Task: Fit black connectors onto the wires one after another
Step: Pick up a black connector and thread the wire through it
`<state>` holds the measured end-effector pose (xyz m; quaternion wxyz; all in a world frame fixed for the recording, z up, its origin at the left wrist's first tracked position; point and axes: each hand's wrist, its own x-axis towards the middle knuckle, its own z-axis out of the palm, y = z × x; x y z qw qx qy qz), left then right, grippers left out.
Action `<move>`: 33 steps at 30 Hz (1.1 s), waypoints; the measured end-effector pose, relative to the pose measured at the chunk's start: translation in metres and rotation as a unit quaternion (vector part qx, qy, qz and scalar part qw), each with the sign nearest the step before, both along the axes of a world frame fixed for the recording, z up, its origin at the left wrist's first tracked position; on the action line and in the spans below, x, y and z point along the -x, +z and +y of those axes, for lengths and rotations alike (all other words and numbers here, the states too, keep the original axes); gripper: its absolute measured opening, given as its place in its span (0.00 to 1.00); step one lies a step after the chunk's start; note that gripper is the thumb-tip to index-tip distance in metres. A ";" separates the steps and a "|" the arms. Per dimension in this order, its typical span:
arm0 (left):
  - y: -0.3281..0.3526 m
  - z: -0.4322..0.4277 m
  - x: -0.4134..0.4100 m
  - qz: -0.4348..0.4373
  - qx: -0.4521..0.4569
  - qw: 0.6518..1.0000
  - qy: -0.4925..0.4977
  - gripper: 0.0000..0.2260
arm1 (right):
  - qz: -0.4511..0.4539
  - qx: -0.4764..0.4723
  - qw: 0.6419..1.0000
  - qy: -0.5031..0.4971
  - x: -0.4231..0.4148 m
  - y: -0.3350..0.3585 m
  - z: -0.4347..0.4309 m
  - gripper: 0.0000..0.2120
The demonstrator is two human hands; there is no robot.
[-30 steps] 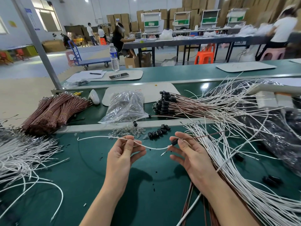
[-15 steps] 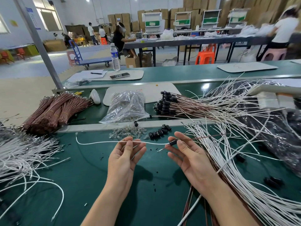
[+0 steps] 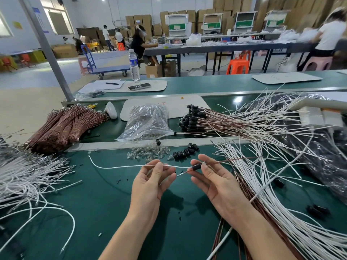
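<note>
Right of my right hand (image 3: 219,182) I see the heap of white wires (image 3: 281,199). My left hand (image 3: 152,182) pinches one white wire (image 3: 120,167). Right fingers are closed on the black connector (image 3: 196,167), between both hands, brown wire (image 3: 234,159) trailing beyond.

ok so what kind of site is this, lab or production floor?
Production floor, most likely a wire-harness assembly line in a factory. Bundled brown wires and loose black connectors lie in bulk on a long green workbench, with stacked cardboard boxes behind other seated workers.
</note>
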<state>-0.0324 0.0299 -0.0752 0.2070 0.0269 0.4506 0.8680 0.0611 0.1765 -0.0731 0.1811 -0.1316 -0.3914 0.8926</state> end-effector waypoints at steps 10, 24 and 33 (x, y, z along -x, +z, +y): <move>0.001 0.003 -0.009 0.058 0.088 0.992 -0.073 0.16 | 0.000 -0.067 0.998 -0.009 0.001 0.000 -0.003 0.15; 0.003 -0.002 -0.008 0.000 0.054 0.979 -0.195 0.10 | -0.030 -0.267 0.963 -0.008 -0.002 -0.004 -0.006 0.06; -0.003 0.003 -0.009 0.101 0.116 0.980 -0.125 0.13 | -0.051 -0.238 0.970 -0.024 -0.001 -0.003 -0.005 0.10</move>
